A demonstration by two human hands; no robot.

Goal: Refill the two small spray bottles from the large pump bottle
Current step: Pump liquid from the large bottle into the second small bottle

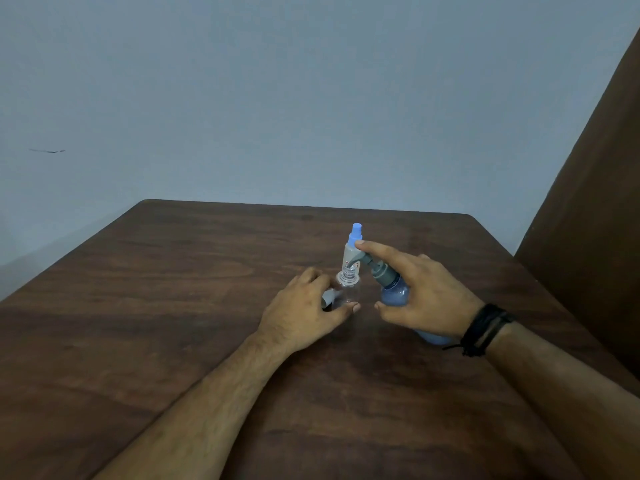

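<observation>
A small clear spray bottle [348, 287] stands uncapped on the brown table [194, 289], its threaded neck open. My left hand [308, 306] grips its body with fingers and thumb. The large blue pump bottle [394, 292] leans toward it, its grey pump spout right above the open neck. My right hand [419, 296] holds the pump bottle, thumb against its side and index finger lying on the pump head. A second small spray bottle [353, 251] with a blue spray top stands just behind them. A small grey and white piece [85, 299] shows under my left fingers.
A brown chair back or panel [588, 202] rises at the right edge of the table. A pale blue wall stands behind the table's far edge. A black cord bracelet [485, 329] circles my right wrist.
</observation>
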